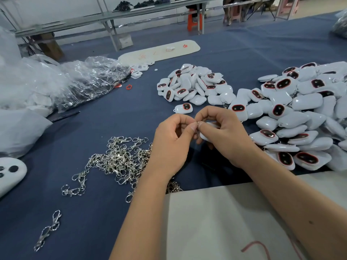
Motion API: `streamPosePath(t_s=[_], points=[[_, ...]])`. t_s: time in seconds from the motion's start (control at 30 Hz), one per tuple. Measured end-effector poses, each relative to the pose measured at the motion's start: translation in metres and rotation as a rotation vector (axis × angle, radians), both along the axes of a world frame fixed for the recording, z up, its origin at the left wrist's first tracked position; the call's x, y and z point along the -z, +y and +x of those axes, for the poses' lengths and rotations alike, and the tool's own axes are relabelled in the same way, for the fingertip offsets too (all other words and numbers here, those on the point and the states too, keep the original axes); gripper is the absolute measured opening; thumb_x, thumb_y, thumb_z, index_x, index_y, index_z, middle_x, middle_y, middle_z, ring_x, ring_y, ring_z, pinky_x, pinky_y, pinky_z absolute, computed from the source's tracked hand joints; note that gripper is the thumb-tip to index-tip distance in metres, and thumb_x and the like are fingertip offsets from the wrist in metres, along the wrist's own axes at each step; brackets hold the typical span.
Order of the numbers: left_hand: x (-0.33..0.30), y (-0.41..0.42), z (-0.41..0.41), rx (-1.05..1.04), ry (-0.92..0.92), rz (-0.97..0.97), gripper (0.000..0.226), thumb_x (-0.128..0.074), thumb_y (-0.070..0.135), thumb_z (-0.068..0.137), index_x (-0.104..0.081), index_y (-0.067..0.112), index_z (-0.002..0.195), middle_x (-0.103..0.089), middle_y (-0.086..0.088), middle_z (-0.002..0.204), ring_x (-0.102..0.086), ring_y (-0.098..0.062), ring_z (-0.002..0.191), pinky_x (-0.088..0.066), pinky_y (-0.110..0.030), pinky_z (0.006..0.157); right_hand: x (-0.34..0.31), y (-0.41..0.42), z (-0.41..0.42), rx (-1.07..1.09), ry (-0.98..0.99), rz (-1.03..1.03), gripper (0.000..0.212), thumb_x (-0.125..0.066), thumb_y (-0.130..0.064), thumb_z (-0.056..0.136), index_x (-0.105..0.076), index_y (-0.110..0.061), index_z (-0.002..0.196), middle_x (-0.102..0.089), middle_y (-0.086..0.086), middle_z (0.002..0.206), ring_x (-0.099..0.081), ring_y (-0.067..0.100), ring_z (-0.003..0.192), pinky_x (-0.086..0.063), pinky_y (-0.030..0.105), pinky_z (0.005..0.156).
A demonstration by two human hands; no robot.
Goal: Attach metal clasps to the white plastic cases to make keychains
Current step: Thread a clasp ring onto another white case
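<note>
Two hands meeting just beyond the heap of loose clasps [120, 158], which serves as the landmark here. Left hand [172, 143], over the heap's right edge, with fingers curled and thumb and forefinger pinching a small metal clasp [196, 126] at its ring. Right hand [225, 136], to the right of the heap, with fingers wrapped round a white case [204, 136], thumb pressed toward the ring. Judged to be mid-attachment: ring being worked onto the case's loop, not yet shown as threaded through. Next move likely calling for a prised-open ring, the loop slid into the split, then a turn until fully seated; after that, a drop onto one of the piles of cases. Large pile of cases [304, 113] far to the right of the heap, smaller pile [195, 85] beyond it and to the right, one single case [183, 108] lying alone between the smaller pile and the hands. Stray clasp [47, 229] near and to the left of the heap, on the blue surface [90, 212]. Clear plastic bags [75, 81] beyond the heap to the left. Hard to make out: the clasp's hook end, hidden behind the left thumb; the case's loop, buried between fingertips; whether the ring is already partly through. Most of the held case covered by the right palm. Which pile holds finished keychains unclear.
</note>
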State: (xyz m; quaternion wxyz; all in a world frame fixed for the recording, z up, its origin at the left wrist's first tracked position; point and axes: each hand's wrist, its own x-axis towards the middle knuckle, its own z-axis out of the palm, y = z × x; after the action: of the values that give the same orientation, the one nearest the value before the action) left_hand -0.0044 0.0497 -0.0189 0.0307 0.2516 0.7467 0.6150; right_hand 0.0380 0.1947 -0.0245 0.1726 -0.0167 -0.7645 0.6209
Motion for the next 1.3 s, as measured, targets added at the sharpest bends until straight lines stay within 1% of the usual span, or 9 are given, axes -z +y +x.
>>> streamPosePath(t_s=[0.2,0.3,0.37,0.53,0.73,0.9,1.03,1.2,1.3], points=[[0.0001,0.0022,0.0025,-0.029,0.069,-0.025,0.016,-0.058,0.004,0.100,-0.065,0.014,0.090,-0.069,-0.002,0.076,-0.066,-0.021,0.075,-0.055,-0.033,0.075,-0.0009,-0.0001,0.0006,0.006,0.004,-0.027,0.014,-0.059,0.001,0.094,-0.066,-0.009,0.086,-0.068,0.005,0.065,-0.067,0.015,0.059,-0.045,0.016,0.051],[0.0007,0.0012,0.0024,-0.039,0.085,-0.028,0.016,-0.059,0.005,0.100,-0.065,0.015,0.089,-0.070,-0.001,0.077,-0.067,-0.020,0.076,-0.056,-0.035,0.077,-0.0013,-0.0002,0.0003,0.007,0.003,-0.019,0.013,-0.061,-0.002,0.095,-0.068,-0.009,0.088,-0.071,0.011,0.072,-0.068,0.016,0.061,-0.045,0.017,0.052],[0.0015,0.0004,0.0020,-0.045,0.107,-0.035,0.017,-0.059,0.005,0.100,-0.065,0.016,0.089,-0.070,0.000,0.077,-0.067,-0.018,0.076,-0.057,-0.037,0.077,-0.0014,0.0000,0.0002,0.003,0.003,-0.018,0.012,-0.061,-0.003,0.096,-0.069,-0.009,0.090,-0.072,0.010,0.075,-0.069,0.016,0.062,-0.045,0.015,0.052],[0.0034,0.0010,-0.0006,-0.052,0.157,-0.069,0.019,-0.060,0.006,0.099,-0.064,0.020,0.088,-0.069,0.004,0.076,-0.067,-0.015,0.074,-0.057,-0.042,0.077,-0.0011,0.0005,0.0005,0.005,0.000,-0.009,0.012,-0.061,-0.004,0.098,-0.069,-0.008,0.091,-0.071,0.003,0.069,-0.068,0.014,0.059,-0.044,0.014,0.051],[0.0053,0.0014,-0.0006,-0.045,0.182,-0.081,0.015,-0.059,0.008,0.100,-0.063,0.018,0.089,-0.068,0.004,0.076,-0.066,-0.016,0.073,-0.056,-0.042,0.074,-0.0004,0.0018,0.0017,-0.006,-0.011,-0.011,0.013,-0.060,-0.005,0.099,-0.069,-0.011,0.090,-0.069,0.000,0.063,-0.066,0.011,0.058,-0.044,0.014,0.051],[0.0055,0.0022,0.0004,-0.052,0.201,-0.093,0.015,-0.058,0.006,0.100,-0.062,0.015,0.089,-0.068,0.000,0.074,-0.066,-0.019,0.071,-0.055,-0.045,0.073,-0.0010,0.0022,0.0017,-0.010,-0.012,-0.019,0.013,-0.061,-0.007,0.099,-0.068,-0.011,0.089,-0.070,0.005,0.066,-0.068,0.014,0.061,-0.045,0.014,0.052],[0.0043,0.0008,0.0001,-0.049,0.162,-0.059,0.019,-0.056,0.004,0.101,-0.061,0.016,0.087,-0.068,-0.002,0.074,-0.066,-0.018,0.071,-0.056,-0.039,0.073,-0.0002,0.0034,0.0013,-0.024,0.003,-0.027,0.011,-0.062,-0.008,0.100,-0.067,-0.008,0.091,-0.071,0.010,0.070,-0.069,0.019,0.063,-0.044,0.014,0.052],[0.0017,0.0005,0.0008,-0.035,0.108,-0.032,0.017,-0.057,0.002,0.101,-0.064,0.012,0.089,-0.068,-0.002,0.074,-0.065,-0.015,0.070,-0.056,-0.033,0.074,0.0001,0.0045,0.0006,-0.030,0.002,-0.016,0.012,-0.062,-0.010,0.101,-0.069,-0.009,0.092,-0.071,0.010,0.070,-0.068,0.018,0.064,-0.044,0.017,0.052],[0.0010,0.0012,0.0017,-0.036,0.104,-0.024,0.017,-0.057,0.003,0.101,-0.064,0.011,0.088,-0.068,-0.002,0.075,-0.066,-0.018,0.071,-0.056,-0.031,0.073,0.0001,0.0048,0.0005,-0.034,0.004,-0.014,0.013,-0.061,-0.011,0.102,-0.068,-0.010,0.091,-0.072,0.011,0.072,-0.068,0.019,0.064,-0.044,0.017,0.052]])
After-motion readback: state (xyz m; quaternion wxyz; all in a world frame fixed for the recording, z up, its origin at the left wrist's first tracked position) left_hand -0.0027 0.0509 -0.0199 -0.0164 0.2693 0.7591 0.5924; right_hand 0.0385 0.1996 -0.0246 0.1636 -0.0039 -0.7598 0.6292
